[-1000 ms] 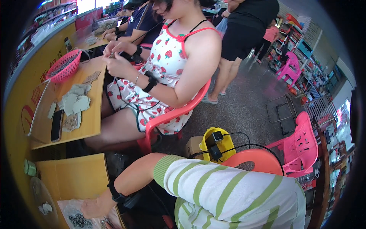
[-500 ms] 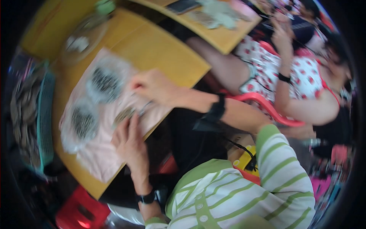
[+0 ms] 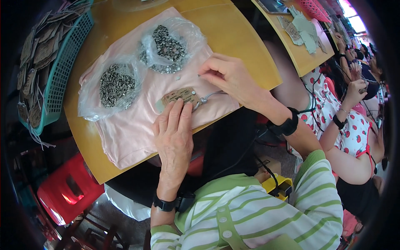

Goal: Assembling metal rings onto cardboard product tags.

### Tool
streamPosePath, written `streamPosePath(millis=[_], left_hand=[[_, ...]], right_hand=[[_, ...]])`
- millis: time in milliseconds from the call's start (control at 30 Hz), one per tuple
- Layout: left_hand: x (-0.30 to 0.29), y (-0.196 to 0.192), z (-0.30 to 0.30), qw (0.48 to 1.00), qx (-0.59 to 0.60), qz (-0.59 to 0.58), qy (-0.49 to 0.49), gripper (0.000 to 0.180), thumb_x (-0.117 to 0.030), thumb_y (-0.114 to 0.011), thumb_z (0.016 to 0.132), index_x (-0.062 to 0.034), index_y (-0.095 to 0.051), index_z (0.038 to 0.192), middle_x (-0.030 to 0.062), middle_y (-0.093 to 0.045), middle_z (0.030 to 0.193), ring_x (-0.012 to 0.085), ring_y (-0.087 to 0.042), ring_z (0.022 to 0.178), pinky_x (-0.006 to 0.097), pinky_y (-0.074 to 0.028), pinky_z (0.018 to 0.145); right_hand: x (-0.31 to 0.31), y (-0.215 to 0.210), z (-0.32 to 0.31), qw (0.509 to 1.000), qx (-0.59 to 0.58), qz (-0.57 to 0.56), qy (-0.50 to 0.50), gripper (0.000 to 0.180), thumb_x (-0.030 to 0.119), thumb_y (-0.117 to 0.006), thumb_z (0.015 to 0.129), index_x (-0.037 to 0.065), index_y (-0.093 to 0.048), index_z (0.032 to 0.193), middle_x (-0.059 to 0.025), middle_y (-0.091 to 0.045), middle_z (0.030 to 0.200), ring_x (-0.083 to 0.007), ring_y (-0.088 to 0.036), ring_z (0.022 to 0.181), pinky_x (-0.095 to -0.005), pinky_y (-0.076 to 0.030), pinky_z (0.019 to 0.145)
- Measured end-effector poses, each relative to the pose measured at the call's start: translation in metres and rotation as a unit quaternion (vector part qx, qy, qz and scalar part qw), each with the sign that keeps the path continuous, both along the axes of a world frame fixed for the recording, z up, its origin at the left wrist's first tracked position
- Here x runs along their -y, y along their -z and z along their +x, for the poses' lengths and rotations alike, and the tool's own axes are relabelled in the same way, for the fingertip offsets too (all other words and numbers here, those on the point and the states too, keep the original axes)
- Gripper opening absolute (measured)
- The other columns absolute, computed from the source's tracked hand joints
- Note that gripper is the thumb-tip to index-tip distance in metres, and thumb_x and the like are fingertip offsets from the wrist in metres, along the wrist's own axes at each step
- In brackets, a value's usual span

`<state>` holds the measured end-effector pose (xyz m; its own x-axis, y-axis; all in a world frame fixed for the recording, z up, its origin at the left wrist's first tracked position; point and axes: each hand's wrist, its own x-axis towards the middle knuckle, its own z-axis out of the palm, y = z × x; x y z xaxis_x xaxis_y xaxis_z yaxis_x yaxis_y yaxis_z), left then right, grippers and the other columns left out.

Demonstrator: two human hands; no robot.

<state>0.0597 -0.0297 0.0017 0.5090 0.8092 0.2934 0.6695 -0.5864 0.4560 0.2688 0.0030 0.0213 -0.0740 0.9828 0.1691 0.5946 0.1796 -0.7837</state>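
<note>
My left hand [image 3: 174,137] lies with its fingers stretched out over the near edge of a brown cardboard hang tag [image 3: 182,96]. A grey cord [image 3: 211,94] runs from the tag's right end. Just above the cord, my right hand [image 3: 233,79] is closed in a pinch on a small dark metal piece [image 3: 198,75]. Another small metal piece [image 3: 178,78] rests on the pink cloth [image 3: 129,141]. Beyond the tag is an open plastic bag of round metal pieces [image 3: 173,52]; left of it, a second bag holds small linked-looking metal parts [image 3: 116,86].
A teal basket [image 3: 68,68] full of tags stands at the left of the yellow table [image 3: 246,41]. A red stool [image 3: 71,187] is below it. At the right, another person [image 3: 333,112] sits by a second table [image 3: 308,62] with tags on it.
The head view has swung, so the table's things appear farther right and sharper. My left hand remains at the tag. My right hand stays near the bag of round pieces, with a pinched piece now visible.
</note>
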Motion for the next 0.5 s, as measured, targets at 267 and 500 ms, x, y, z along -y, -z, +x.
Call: streamPosePath(millis=[267,500], left_hand=[[0.000,-0.003,-0.001,1.000,0.000,0.001,0.002,0.047,-0.002,-0.062,0.073,-0.0058,-0.056,0.120,0.0076,-0.055,0.125,0.0249,-0.050,0.117,0.039,-0.039,0.096],[0.001,-0.002,-0.003,1.000,0.008,0.000,0.000,0.043,-0.002,-0.061,0.075,-0.0065,-0.058,0.118,0.0076,-0.056,0.124,0.0248,-0.051,0.116,0.038,-0.040,0.095]], right_hand=[[-0.009,-0.005,0.002,0.999,0.004,-0.041,-0.020,0.009,0.003,-0.065,0.079,-0.002,-0.062,0.086,-0.0123,-0.059,0.082,-0.0247,-0.061,0.071,-0.0311,-0.049,0.066],[-0.019,-0.012,-0.002,0.993,0.099,-0.051,-0.033,0.010,0.006,-0.064,0.079,-0.002,-0.061,0.085,-0.0139,-0.061,0.081,-0.0280,-0.060,0.072,-0.0331,-0.048,0.066]])
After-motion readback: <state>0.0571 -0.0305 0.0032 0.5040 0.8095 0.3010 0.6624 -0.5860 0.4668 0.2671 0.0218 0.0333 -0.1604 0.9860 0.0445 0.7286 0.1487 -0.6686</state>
